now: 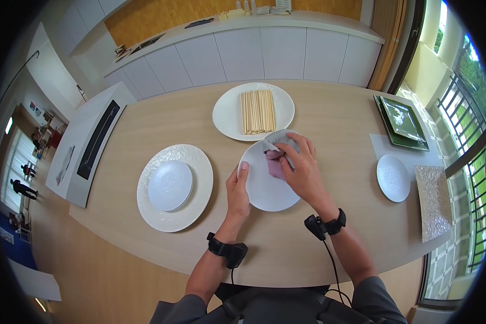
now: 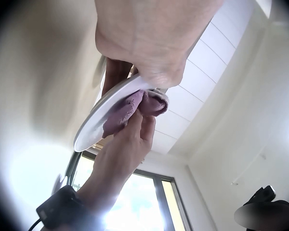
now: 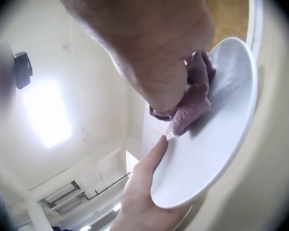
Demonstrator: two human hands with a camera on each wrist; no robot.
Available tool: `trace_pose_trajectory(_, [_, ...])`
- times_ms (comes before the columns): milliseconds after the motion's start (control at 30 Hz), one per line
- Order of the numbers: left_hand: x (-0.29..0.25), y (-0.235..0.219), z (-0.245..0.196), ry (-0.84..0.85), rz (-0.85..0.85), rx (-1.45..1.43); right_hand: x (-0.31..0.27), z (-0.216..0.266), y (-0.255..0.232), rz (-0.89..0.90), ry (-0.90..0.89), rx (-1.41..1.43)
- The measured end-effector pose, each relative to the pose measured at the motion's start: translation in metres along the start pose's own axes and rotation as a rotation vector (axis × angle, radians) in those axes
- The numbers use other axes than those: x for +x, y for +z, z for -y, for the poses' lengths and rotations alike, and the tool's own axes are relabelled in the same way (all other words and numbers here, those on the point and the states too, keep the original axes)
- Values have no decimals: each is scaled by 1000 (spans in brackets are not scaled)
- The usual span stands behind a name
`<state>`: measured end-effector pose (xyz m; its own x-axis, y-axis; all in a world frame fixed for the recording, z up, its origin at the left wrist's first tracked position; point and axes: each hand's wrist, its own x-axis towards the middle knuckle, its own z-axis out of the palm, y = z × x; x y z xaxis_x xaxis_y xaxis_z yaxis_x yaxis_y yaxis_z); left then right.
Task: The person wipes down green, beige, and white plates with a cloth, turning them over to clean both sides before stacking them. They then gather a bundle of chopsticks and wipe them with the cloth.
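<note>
My left hand [image 1: 237, 193] grips a white plate [image 1: 267, 195] by its left edge, thumb on the upper face and the other fingers underneath. In the right wrist view the plate [image 3: 209, 159] is tilted and held above the table. My right hand [image 1: 306, 174] pinches a bunched cloth [image 1: 276, 166], purple on one side and grey on the other, against the plate's upper face near the far rim. Seen from the left wrist, the purple cloth [image 2: 123, 118] lies folded along the plate's surface under the right fingers.
Beyond my hands a white oval plate [image 1: 227, 116] bears a bundle of wooden chopsticks [image 1: 258, 112]. To the left, a small white plate [image 1: 170, 185] sits on a larger one [image 1: 194, 208]. On the right are green square plates [image 1: 402, 120], a small white dish [image 1: 393, 178] and a textured rectangular plate [image 1: 433, 202].
</note>
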<state>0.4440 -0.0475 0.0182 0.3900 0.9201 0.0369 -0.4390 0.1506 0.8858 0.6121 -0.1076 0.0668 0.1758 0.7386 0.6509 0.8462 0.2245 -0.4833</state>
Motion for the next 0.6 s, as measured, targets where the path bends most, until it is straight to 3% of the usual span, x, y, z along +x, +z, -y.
trace_pose_trajectory(67, [4,-8,0,1,-68,-26,1,-7,-2,22,99,110])
trace_pose_trajectory(133, [7,-11,0,22,-105,-40,2,-10,-4,53,315,370])
trace_pose_trajectory(233, [9,-13,-6,37,-137,-60,1,-16,-3,94,463,474])
trace_pose_trajectory(400, [10,-18,-19,-37,-49,-68,-11,-51,14,287,514,565])
trace_pose_trajectory(500, [14,-30,-26,-172,4,37,-14,-58,18,448,560,673])
trace_pose_trajectory(567, [16,-37,-28,-365,85,112,-16,-59,19,529,592,734])
trace_pose_trajectory(600, [16,-38,-29,-364,80,110,-17,-58,20,587,603,796])
